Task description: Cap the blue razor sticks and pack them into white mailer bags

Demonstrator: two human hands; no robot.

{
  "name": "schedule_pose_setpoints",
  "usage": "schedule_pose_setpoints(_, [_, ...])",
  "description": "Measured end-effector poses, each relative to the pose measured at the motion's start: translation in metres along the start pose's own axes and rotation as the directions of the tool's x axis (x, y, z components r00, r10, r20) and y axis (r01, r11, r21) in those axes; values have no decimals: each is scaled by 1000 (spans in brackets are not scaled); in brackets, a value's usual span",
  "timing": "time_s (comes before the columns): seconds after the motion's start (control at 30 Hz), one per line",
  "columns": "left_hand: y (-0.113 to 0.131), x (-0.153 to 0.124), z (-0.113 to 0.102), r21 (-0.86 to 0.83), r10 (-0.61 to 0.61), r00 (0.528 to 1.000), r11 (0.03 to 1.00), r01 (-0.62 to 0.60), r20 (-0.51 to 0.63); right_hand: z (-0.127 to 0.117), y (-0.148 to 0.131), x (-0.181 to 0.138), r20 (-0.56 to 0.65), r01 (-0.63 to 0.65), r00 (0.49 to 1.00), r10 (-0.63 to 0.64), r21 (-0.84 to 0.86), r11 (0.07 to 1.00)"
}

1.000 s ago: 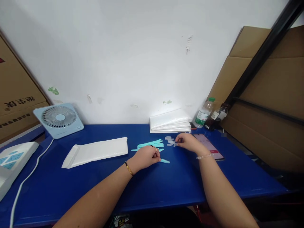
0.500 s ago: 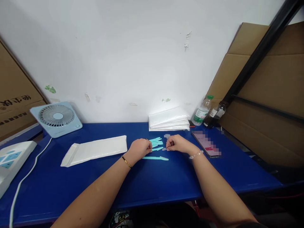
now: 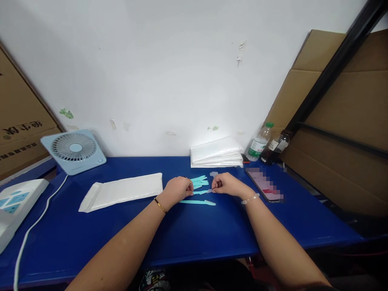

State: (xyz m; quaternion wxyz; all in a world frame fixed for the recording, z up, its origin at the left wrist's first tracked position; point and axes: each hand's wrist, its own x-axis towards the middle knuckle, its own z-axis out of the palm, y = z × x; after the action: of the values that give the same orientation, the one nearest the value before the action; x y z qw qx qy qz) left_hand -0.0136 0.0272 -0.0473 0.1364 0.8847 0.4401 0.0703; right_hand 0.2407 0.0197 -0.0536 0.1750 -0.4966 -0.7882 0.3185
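Observation:
My left hand (image 3: pixel 179 190) is closed on the handle of a turquoise eyebrow razor (image 3: pixel 199 193), its blade end pointing right. Between the thumb and finger of my right hand (image 3: pixel 223 184) is a small clear blade cap (image 3: pixel 209 190), which meets the razor's tip; how far it sits over the blade I cannot tell. Several more razors (image 3: pixel 200 182) lie in a bunch just beyond my left hand. Nearer to me, a single razor (image 3: pixel 206 203) lies on the table. Other clear caps (image 3: pixel 214 173) rest beyond my right fingers.
On the blue table (image 3: pixel 194 238) lie a white padded pouch (image 3: pixel 124 190) at left and a stack of white packages (image 3: pixel 216 152) by the wall. A fan (image 3: pixel 74 149), a phone (image 3: pixel 263 185), a water bottle (image 3: pixel 259 143) and a dark bottle (image 3: pixel 274 149) stand or lie around.
The clear cap in my right hand and the razor tip have come together; a small gap showed between them before. My left hand stays closed on the handle.

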Motion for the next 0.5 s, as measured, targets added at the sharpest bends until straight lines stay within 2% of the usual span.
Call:
schedule_pose_setpoints(0.3, [6, 0, 2, -90, 64, 997, 994, -61, 33, 13, -8, 5, 55, 9, 998, -12, 57, 998])
schedule_pose_setpoints(0.4, [2, -2, 0, -74, 39, 999, 996, -39, -9, -2, -2, 0, -100, 10, 995, -10, 6, 1000])
schedule_pose_setpoints(0.5, [-4, -2, -3, -7, -20, 997, 1000, 19, -72, -21, 10, -6, -282, -48, 959, 18, -97, 994])
